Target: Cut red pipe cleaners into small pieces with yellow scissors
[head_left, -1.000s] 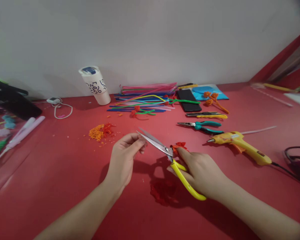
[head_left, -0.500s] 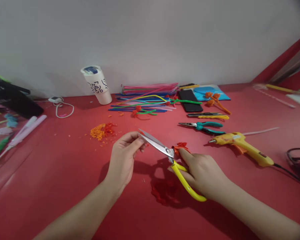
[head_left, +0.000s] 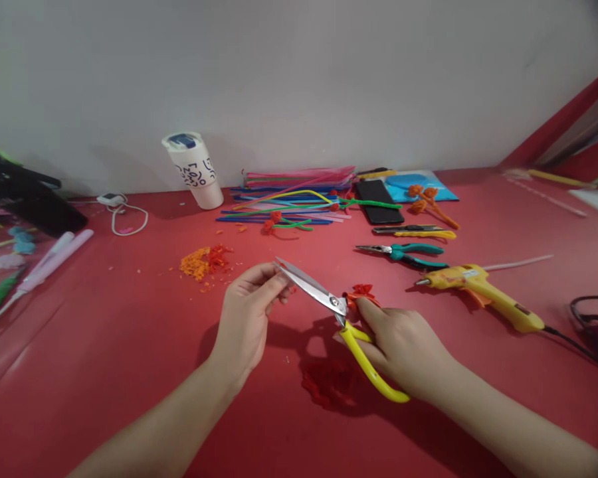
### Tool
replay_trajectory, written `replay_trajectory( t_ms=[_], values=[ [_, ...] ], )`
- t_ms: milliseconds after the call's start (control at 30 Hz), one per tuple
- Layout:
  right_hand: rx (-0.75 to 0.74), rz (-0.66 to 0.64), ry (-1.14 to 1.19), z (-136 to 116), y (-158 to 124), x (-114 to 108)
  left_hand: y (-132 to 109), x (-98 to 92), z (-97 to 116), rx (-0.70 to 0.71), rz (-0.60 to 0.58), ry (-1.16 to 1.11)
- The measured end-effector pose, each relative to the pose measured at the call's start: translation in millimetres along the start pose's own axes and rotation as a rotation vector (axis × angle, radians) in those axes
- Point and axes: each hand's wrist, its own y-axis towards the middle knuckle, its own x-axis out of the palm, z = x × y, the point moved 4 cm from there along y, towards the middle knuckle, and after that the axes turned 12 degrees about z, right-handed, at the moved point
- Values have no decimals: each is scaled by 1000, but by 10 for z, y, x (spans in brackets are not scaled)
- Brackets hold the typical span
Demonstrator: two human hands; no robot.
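Yellow-handled scissors (head_left: 313,289) lie across the middle of the view, blades pointing to the upper left. My right hand (head_left: 403,338) is closed around their handle. Beside the pivot, a crumpled orange-red piece (head_left: 361,294) sticks out at my right thumb and index finger. My left hand (head_left: 259,289) is closed in a pinch at the blade tips; whatever lies between the fingertips is too small to make out. On the table under the scissors lies a red ruffled piece (head_left: 329,384), partly in shadow. Orange and red clippings (head_left: 204,262) form a small pile beyond my left hand.
Across the back of the red table (head_left: 129,372) are a white tumbler (head_left: 194,172), coloured pipe cleaners (head_left: 289,192) and a black phone (head_left: 379,202). Pliers (head_left: 403,252), a cutter knife (head_left: 416,231) and a yellow glue gun (head_left: 488,295) with a cable lie right. A black bottle (head_left: 30,192) lies left.
Both hands and the scissors have stayed almost in place. The red bit visible at the blade tip earlier is now hardly visible.
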Motion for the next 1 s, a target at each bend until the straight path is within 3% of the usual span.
replay_trajectory(
  t_ms=[433, 567, 800, 1000],
  values=[
    [12, 17, -5, 18, -6, 21, 4, -9, -1, -13, 24, 2],
    [131, -57, 75, 48, 26, -8, 2, -5, -11, -25, 9, 6],
    [351, -123, 510, 12, 114, -76, -76, 97, -164, -216, -158, 100],
    [565, -44, 998, -40, 108, -90, -251, 221, -308, -395, -449, 254]
  ],
)
